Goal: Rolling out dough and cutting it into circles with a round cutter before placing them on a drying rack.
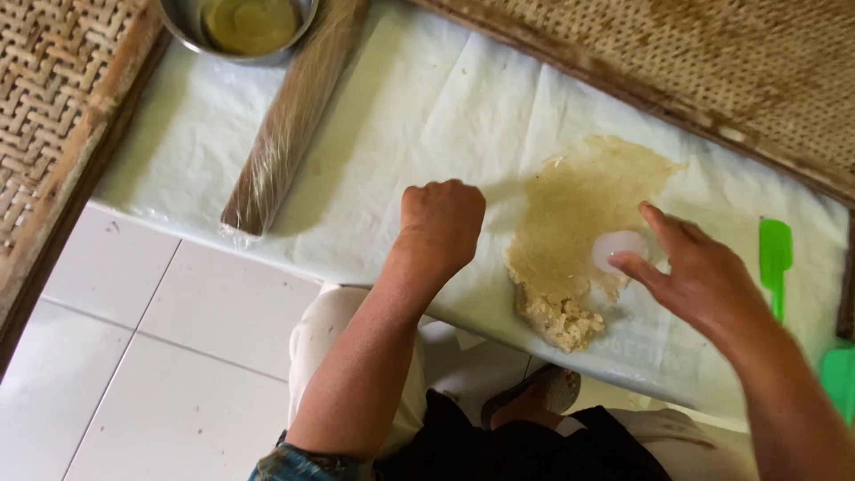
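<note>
Fingers (643,267) of the right hand (704,285) pinch a small white round cutter (616,248), pressing it on the one flat sheet of dough (579,214) on the white paper (401,116). The left hand (441,218) rests in a fist beside it. One wrapped rolling pin (285,125), one metal bowl (240,31) and two green spatulas (775,258) lie farther off.

Open sheet (401,125) between rolling pin (289,125) and dough (579,214).

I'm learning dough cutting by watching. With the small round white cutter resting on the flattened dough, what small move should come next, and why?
Probably press the small round white cutter straight down: the right hand already grips it on the thin beige dough sheet, while the left hand rests fisted alongside.
</note>
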